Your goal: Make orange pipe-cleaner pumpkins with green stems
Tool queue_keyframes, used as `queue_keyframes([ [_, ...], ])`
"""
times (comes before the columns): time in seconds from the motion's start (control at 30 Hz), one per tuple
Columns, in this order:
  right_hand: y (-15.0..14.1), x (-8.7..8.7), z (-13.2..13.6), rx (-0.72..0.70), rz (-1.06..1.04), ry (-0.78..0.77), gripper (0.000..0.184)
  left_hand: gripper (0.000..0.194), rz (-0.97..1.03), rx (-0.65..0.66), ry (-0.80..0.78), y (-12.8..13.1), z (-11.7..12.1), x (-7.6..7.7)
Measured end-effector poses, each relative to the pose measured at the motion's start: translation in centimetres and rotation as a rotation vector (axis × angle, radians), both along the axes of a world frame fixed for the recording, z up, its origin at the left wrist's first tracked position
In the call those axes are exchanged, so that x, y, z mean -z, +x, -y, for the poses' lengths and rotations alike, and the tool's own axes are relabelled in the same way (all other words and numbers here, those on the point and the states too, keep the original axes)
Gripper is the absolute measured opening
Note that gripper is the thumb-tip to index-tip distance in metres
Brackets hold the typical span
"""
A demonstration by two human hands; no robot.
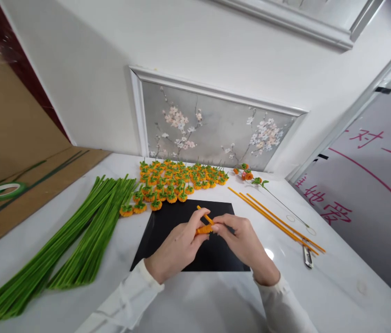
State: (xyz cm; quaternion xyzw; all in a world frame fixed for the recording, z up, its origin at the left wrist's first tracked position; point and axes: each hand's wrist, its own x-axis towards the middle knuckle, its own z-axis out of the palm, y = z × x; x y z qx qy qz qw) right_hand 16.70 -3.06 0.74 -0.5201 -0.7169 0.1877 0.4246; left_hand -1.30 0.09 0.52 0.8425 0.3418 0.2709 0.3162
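Over a black mat [212, 263], both my hands work on one orange pipe cleaner [204, 229], part of it bunched into folds and a straight end sticking up to the left. My left hand [180, 245] is closed on the folded part, thumb below and fingers above. The fingertips of my right hand [240, 238] pinch the same piece at its right side. Just beyond the mat stand several orange flower heads [171, 197] with green bases and short green stems. To the right lie a few straight orange pipe cleaners [278, 222].
Green pipe cleaners [74, 240] lie in a big bundle at the left. Green tape [4, 190] rests on cardboard [18, 185]. Small nail clippers [307, 256] lie under the orange stems at the right. A thin-stemmed flower [265, 184] lies near the wall, below a framed blossom panel [212, 125].
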Motion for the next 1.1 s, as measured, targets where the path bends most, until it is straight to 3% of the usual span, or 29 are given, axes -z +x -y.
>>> queue_keyframes([
  [0.1,0.0,-0.2,0.1,-0.072,-0.056,-0.043,0.013,0.047,0.089,0.093,-0.160,-0.2,-0.1,-0.4],
  [0.23,0.0,-0.3,0.3,-0.254,-0.114,-0.128,0.015,0.076,0.154,0.222,-0.446,-0.4,-0.1,-0.8],
  [0.33,-0.1,0.0,0.3,-0.309,-0.134,-0.194,0.011,0.087,0.153,0.282,-0.584,-0.6,-0.3,-0.6],
  [0.43,-0.2,0.4,0.1,-0.295,-0.111,-0.218,0.011,0.087,0.120,0.271,-0.531,-0.7,-0.7,-0.1],
  [0.57,-0.4,0.6,-0.2,-0.152,-0.046,-0.115,0.014,0.077,0.099,0.147,-0.272,-0.5,-0.8,0.7],
  [0.63,-0.5,0.6,-0.3,-0.114,-0.019,-0.052,0.011,0.076,0.100,0.121,-0.230,-0.3,-0.6,0.9],
  [0.9,-0.4,0.7,0.1,-0.154,0.057,0.048,0.015,0.103,0.466,0.024,-0.559,-0.1,-1.0,0.5],
  [0.97,-0.4,0.7,0.0,-0.159,0.103,0.133,0.018,0.097,0.489,0.024,-0.633,-0.2,-1.3,0.3],
  [1.1,-0.3,0.8,-0.1,-0.075,0.150,0.366,0.018,0.047,0.426,0.042,-0.596,-0.4,-1.5,-0.3],
])
